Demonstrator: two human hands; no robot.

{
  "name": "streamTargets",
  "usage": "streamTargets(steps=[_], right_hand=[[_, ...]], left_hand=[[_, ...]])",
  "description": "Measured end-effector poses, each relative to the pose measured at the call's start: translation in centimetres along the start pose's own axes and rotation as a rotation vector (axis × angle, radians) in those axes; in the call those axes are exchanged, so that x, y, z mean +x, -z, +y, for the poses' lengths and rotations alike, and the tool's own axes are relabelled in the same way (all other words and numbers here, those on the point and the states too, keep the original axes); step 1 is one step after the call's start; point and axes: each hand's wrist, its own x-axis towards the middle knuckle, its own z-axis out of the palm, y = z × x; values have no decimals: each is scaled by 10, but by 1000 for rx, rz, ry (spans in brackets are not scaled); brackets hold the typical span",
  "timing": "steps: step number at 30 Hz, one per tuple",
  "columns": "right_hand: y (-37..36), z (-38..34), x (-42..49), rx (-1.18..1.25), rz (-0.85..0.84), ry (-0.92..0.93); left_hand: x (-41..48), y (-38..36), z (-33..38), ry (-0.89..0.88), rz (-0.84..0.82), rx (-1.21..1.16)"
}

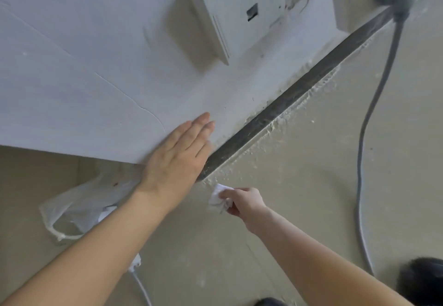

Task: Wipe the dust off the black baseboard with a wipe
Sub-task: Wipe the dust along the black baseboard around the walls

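Two hands are working: our left hand (176, 152) is lying spread flat on the wall at centre frame, our right hand (242, 201) is pinching the crumpled wipe (217, 198), soft and light, just below the stiff, dusty black baseboard (287, 104).

The black baseboard (282, 108) is seen as a dark, matt strip, greyed by dust and flecked with pale crumbs along its lower edge. The wall (72, 66) above is finished in flat white paint, marked by a thin crack. The floor (299, 174) is shown as a smooth beige surface with gritty white debris beside the baseboard. The wipe (217, 198) looks like thin, crumpled white paper or cloth. A translucent, crinkled plastic bag (79, 207) and a smooth grey rubbery cable (374, 104) are noted.
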Motion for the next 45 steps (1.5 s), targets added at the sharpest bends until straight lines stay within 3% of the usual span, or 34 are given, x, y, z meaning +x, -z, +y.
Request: streamTargets(steps=[5,7,17,22,25,29,31,35,40,42,45], right_hand=[[-38,16,37,241,-66,-62],[-45,14,40,299,-97,-77],[-35,-42,31,320,-177,-116],[8,-47,34,687,-77,47],[5,-33,28,467,114,67],[-42,-1,18,263,-143,-61],[-52,-10,20,319,-210,-93],[-31,-58,24,419,-118,-142],[5,-71,15,733,-163,12],[12,-61,17,837,-85,87],[-1,-25,31,612,13,18]], left_hand=[[-3,-15,-7,-133,-74,512],[2,-8,-7,-137,-124,604],[16,-1,-11,-80,-160,561],[17,-2,-10,-117,-164,581],[17,-3,-10,-119,-159,574],[18,1,-11,-121,-186,588],[20,2,-12,-127,-196,581],[18,1,-12,-130,-192,582],[19,-1,-12,-124,-173,579],[20,-1,-11,-134,-173,578],[21,-1,-9,-163,-153,592]])
